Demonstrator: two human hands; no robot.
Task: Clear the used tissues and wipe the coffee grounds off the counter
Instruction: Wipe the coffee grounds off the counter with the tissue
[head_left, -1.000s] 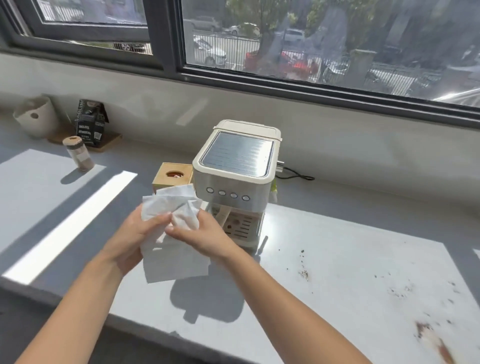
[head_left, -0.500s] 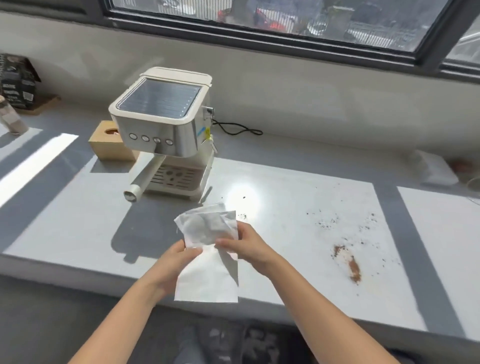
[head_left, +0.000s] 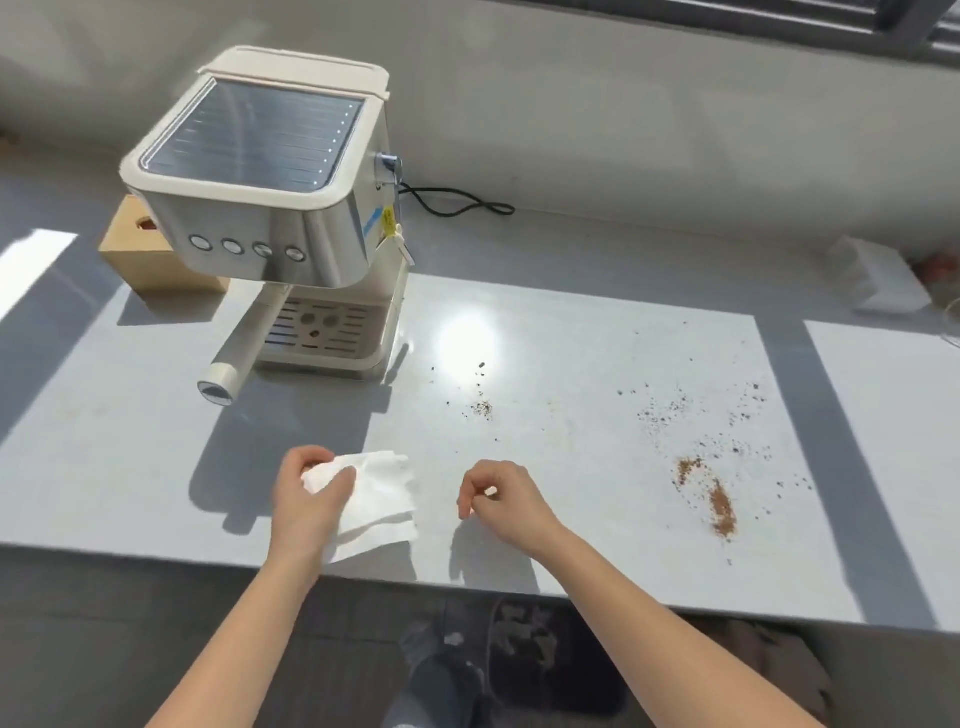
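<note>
My left hand (head_left: 306, 499) grips a folded white tissue (head_left: 382, 499) by its left end, low over the counter (head_left: 571, 519) near the front edge. My right hand (head_left: 501, 501) hovers just to the right of the tissue, apart from it, its fingers curled with nothing in them. A thick streak of brown coffee grounds (head_left: 714, 499) lies on the counter to the right. Finer specks are scattered above the streak, and a small cluster of grounds (head_left: 483, 409) lies near the middle. A crumpled white tissue (head_left: 878, 278) rests at the far right by the wall.
A cream and steel espresso machine (head_left: 265, 197) stands at the back left, its portafilter handle (head_left: 234, 364) pointing toward me. A wooden tissue box (head_left: 150, 260) sits behind it on the left. A black power cord (head_left: 457, 200) trails along the wall.
My right hand has let go of the tissue and moved off to the right. My left hand has lowered the tissue toward the counter. My view has shifted right and down.
</note>
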